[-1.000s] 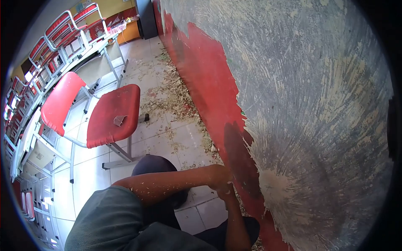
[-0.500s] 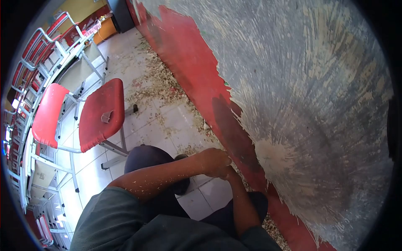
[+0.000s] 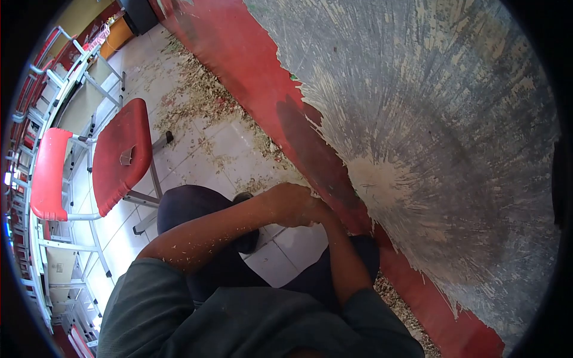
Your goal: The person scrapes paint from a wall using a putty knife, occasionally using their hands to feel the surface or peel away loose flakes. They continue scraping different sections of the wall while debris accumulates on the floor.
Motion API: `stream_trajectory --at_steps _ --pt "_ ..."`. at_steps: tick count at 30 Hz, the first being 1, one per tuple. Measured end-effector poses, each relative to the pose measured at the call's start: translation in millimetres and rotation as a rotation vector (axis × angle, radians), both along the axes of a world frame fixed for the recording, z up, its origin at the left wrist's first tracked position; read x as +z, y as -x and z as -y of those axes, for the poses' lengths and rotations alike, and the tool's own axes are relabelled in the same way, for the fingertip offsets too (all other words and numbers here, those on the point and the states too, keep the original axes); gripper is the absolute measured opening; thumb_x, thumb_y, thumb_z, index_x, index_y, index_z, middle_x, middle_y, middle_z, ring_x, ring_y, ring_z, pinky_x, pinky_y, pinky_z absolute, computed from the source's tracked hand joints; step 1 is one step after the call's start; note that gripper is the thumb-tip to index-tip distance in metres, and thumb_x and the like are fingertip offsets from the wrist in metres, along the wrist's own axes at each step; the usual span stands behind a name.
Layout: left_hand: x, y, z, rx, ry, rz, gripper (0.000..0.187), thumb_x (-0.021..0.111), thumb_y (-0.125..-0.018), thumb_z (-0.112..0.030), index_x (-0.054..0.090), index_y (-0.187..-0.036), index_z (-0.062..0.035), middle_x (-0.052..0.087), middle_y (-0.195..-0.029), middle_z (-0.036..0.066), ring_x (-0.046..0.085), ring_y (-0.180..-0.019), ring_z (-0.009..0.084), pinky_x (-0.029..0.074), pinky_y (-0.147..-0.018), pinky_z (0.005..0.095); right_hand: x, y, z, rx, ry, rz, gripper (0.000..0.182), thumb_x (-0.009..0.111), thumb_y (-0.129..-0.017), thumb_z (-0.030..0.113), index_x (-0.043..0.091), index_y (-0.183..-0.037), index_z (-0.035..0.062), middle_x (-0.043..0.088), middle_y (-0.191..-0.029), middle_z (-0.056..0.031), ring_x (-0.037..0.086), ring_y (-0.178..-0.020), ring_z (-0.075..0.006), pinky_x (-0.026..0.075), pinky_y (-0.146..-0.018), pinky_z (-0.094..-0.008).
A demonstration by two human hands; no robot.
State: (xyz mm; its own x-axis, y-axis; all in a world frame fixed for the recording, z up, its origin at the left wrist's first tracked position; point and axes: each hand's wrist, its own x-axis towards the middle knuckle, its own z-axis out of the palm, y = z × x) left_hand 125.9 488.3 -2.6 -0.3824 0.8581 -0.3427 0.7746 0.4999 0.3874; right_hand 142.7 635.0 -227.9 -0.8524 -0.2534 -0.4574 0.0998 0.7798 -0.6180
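My left hand (image 3: 290, 204) is closed, with its fingers curled down at the lower middle of the view. Touching it on the right, my right hand (image 3: 319, 210) is mostly covered, and its fingers do not show. Whatever lies between the two hands is hidden. Small pale flakes dot the forearm on the left. Just beyond the hands stands a wall with a red painted band (image 3: 316, 149) and a large scraped grey-beige area (image 3: 412, 173) with a ragged edge.
Paint flakes (image 3: 206, 95) litter the tiled floor (image 3: 271, 262) along the wall base. A red chair (image 3: 123, 156) with a scrap on its seat stands at the left. Behind it are tables with stacked chairs (image 3: 36, 83) and an orange cabinet (image 3: 117, 37).
The view has shifted, so the chair and wall edge appear further left. Both hands remain together and appear slightly higher and further left in the view.
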Motion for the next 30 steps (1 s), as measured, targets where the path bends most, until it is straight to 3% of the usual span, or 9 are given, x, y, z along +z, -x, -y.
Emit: stream_trajectory --at_steps 3,8,14,16,21,30 --pt "-2.3 2.6 1.8 0.014 -0.002 0.02 0.043 0.067 -0.078 -0.034 0.06 -0.101 0.002 0.061 -0.1 0.018 0.059 -0.096 0.0348 0.047 -0.085 0.0425 43.1 -1.9 0.3 -0.089 -0.002 0.137 0.06 0.051 -0.082 0.014 0.032 -0.139 0.0117 0.059 -0.11 -0.0272 0.059 -0.101 -0.0394 0.045 -0.086 -0.0466" --pt "4.1 1.5 1.5 0.038 0.033 0.024 0.043 0.069 -0.077 -0.033 0.061 -0.1 0.0025 0.062 -0.099 0.018 0.059 -0.095 0.0355 0.047 -0.083 0.0436 27.3 -0.2 4.4 -0.158 0.063 -0.021 0.064 0.051 -0.085 0.016 0.023 -0.143 0.0123 0.058 -0.11 -0.0295 0.058 -0.103 -0.0414 0.045 -0.086 -0.0478" --pt "-25.7 12.1 1.0 0.035 0.071 0.101 0.036 0.068 -0.077 -0.031 0.064 -0.101 -0.0041 0.063 -0.102 0.014 0.06 -0.096 0.0341 0.048 -0.084 0.0424 51.2 -10.1 3.5 -0.075 -0.043 0.206 0.066 0.05 -0.083 0.015 0.024 -0.144 0.015 0.059 -0.109 -0.0285 0.061 -0.095 -0.0391 0.048 -0.082 -0.0455" --pt "-66.2 12.7 3.9 0.01 -0.194 0.041 0.03 0.07 -0.071 -0.039 0.071 -0.08 -0.0099 0.069 -0.08 0.013 0.067 -0.08 0.03 0.053 -0.071 0.0423 45.6 -10.0 1.6 -0.071 -0.046 0.203 0.067 0.051 -0.083 0.015 0.024 -0.144 0.015 0.059 -0.108 -0.0284 0.061 -0.095 -0.0388 0.048 -0.081 -0.0453" --pt "-86.9 6.9 -8.7 -0.041 -0.155 0.016 0.03 0.07 -0.071 -0.039 0.072 -0.083 -0.0113 0.069 -0.082 0.01 0.067 -0.081 0.0282 0.053 -0.07 0.0402 37.5 -8.1 0.1 -0.074 -0.044 0.19 0.067 0.051 -0.082 0.015 0.024 -0.144 0.0151 0.059 -0.108 -0.0281 0.061 -0.093 -0.0381 0.048 -0.079 -0.0448" --pt "-47.1 1.4 -9.4 -0.097 -0.105 0.059 0.03 0.069 -0.073 -0.033 0.071 -0.088 -0.0074 0.068 -0.091 0.013 0.065 -0.09 0.0291 0.052 -0.078 0.0399 29.0 -3.0 -2.5 -0.091 -0.035 0.189 0.068 0.051 -0.082 0.015 0.024 -0.144 0.0153 0.06 -0.107 -0.0275 0.061 -0.089 -0.0368 0.048 -0.076 -0.0438"
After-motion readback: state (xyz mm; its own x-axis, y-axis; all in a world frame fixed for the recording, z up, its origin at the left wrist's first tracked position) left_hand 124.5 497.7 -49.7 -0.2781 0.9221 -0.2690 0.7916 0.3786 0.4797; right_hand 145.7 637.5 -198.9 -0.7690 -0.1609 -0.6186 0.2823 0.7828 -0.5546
